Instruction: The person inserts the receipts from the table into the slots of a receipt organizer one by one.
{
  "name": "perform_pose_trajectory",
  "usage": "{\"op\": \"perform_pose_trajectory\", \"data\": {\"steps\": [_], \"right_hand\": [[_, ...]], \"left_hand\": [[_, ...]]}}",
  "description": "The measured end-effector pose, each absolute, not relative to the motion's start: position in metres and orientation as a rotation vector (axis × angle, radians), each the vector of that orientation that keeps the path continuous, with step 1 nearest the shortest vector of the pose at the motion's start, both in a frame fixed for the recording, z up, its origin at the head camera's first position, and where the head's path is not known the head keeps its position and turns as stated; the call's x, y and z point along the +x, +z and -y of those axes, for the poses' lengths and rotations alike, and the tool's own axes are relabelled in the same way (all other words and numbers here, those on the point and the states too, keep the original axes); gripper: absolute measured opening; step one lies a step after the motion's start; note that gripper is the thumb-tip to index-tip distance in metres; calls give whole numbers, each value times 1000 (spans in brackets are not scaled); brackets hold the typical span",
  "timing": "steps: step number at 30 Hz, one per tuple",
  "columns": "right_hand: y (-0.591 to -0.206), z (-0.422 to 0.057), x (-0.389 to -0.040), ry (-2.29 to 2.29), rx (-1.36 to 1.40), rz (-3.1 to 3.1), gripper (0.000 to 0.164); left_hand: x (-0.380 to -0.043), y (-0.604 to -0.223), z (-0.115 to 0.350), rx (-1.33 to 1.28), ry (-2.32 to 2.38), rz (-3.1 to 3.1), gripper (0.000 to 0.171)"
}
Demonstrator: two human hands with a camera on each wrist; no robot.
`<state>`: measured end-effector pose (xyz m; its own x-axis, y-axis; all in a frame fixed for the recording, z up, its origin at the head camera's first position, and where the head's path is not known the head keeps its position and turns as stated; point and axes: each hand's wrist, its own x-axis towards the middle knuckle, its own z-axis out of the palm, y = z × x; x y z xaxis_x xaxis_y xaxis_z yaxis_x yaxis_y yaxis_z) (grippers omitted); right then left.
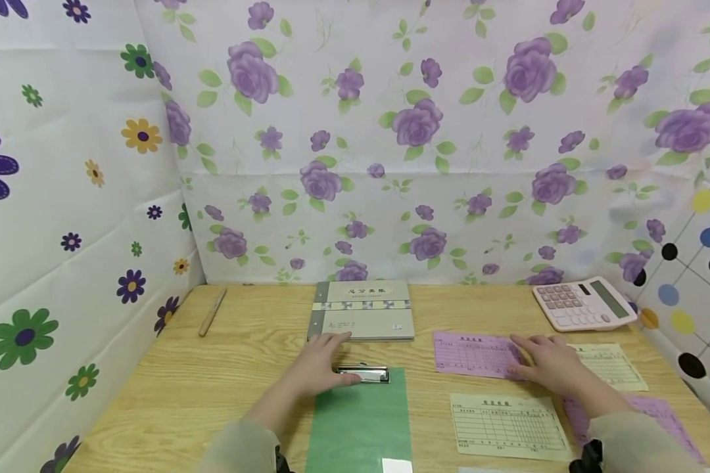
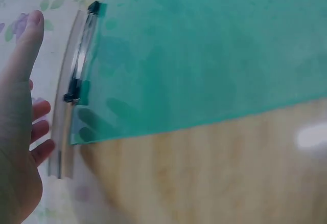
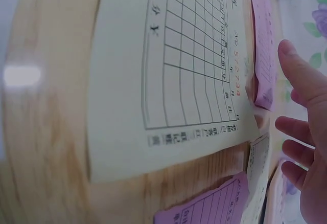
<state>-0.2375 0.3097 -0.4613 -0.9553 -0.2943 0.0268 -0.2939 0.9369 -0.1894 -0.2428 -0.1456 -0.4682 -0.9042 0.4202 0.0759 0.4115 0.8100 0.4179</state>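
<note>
My left hand [image 1: 315, 369] hovers with spread fingers at the top left of a green clipboard [image 1: 357, 424], thumb beside its metal clip [image 1: 363, 374]. In the left wrist view the palm and thumb stand apart from the clip [image 2: 83, 55], nothing between the fingers. My right hand [image 1: 549, 363] is at the right end of a purple form slip [image 1: 473, 355], thumb and fingers spread apart over it. The right wrist view has that hand [image 3: 311, 132] beyond a pale yellow slip [image 3: 194, 81] with a printed grid and red number.
Below the right hand lie a yellow slip [image 1: 509, 427] and another purple slip [image 1: 662, 424]; a second yellow slip [image 1: 612, 364] is partly behind it. A grey ledger book [image 1: 363, 322], a pink calculator [image 1: 586, 305] and a thin wooden stick-like thing [image 1: 213, 313] lie toward the flowered backdrop.
</note>
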Motion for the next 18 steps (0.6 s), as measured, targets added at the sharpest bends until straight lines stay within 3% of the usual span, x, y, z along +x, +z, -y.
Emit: {"op": "perform_pose_trajectory", "data": {"steps": [18], "right_hand": [[-466, -306, -238, -313, -506, -3051, 64]], "left_hand": [[-233, -504, 137, 766, 500, -3147, 78]]}}
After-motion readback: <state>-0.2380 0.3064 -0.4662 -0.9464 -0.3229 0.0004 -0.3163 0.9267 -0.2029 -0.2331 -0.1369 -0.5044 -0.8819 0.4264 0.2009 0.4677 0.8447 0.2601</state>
